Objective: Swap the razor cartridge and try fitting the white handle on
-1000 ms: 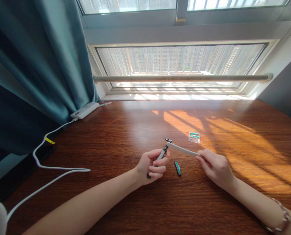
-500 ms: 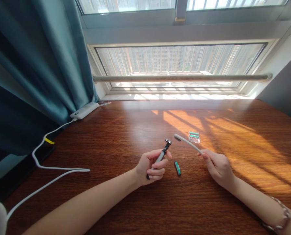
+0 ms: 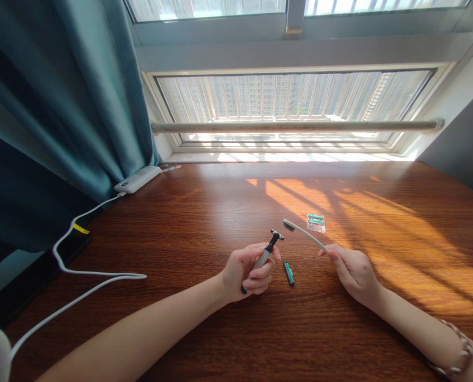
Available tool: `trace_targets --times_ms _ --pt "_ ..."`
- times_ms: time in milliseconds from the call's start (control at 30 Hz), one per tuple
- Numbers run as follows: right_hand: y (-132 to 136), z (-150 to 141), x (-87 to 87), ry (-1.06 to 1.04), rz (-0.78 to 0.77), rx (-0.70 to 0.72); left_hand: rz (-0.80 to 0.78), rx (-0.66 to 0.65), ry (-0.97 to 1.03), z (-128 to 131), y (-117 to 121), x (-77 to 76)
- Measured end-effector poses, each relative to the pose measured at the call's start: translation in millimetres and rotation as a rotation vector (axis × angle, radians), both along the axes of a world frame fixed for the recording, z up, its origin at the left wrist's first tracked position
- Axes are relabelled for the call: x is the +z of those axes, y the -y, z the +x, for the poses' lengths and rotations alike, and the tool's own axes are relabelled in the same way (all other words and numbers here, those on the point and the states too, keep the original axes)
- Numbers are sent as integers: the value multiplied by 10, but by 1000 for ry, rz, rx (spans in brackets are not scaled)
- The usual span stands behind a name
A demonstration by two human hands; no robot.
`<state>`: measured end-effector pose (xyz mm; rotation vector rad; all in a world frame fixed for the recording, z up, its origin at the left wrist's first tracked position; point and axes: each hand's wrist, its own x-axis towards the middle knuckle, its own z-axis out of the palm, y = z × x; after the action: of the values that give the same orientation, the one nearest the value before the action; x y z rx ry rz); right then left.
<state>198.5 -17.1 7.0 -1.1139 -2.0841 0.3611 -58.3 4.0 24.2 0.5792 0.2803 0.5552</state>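
My left hand (image 3: 249, 273) is wrapped round a razor handle (image 3: 263, 258), grey with black ends, its bare T-shaped head tilted up and to the right. In my right hand (image 3: 353, 270) a pale toothbrush (image 3: 308, 235) is pinched by its end, with dark bristles facing down. The brush head is just above and to the right of the razor's head, with a small gap between them. On the table between my hands lies a black and green razor cartridge (image 3: 288, 274). Behind the toothbrush sits a clear case (image 3: 316, 223) with green-striped cartridges in it.
Sunlight falls across the right of the brown wooden table (image 3: 204, 329). A white power bank (image 3: 138, 180) lies at the back left by the blue curtain (image 3: 101, 95), and a white cable (image 3: 101, 274) runs from it. A pipe rail (image 3: 296, 127) crosses the window.
The razor handle has turned slightly in my left hand, its head moving a little right and down. The toothbrush has shifted slightly, showing more of its bristles. Cartridge and case lie as before.
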Motion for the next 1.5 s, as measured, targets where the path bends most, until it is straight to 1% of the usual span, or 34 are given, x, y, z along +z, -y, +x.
trace_targets --times_ms 100,267,400,500,567,667,800,900,1000,1067,1200,1333,1433,1500 --pt "-4 7 -2 18 26 35 28 24 -11 7 -1 5" --pt "8 17 -14 15 89 -75 89 60 -23 20 1 5" --pt "15 0 -21 51 109 -24 122 102 -21 29 6 -8" --pt "16 -16 -25 57 111 -76 137 115 -18 30 8 -13" --pt "20 -20 -29 56 116 -67 142 115 -23 30 9 -10" --pt "29 -17 -32 69 98 -21 146 128 -27 31 8 -1" --pt "36 -14 -22 35 86 -40 146 160 -34 33 7 0" --pt "42 -22 -9 68 42 24 145 170 -39 32 5 -10" --pt "50 -30 -4 65 14 -1 144 177 -38 34 3 -16" --pt "56 -32 -5 63 15 -8 150 179 -39 38 2 -14" --pt "63 -42 2 95 8 34 161 192 -46 45 7 -9" --pt "73 -57 32 59 41 1 189 226 -65 44 18 -22" --pt "84 -58 41 100 37 44 199 245 -92 41 24 -36" --pt "87 -53 33 116 19 47 200 258 -105 41 26 -41"
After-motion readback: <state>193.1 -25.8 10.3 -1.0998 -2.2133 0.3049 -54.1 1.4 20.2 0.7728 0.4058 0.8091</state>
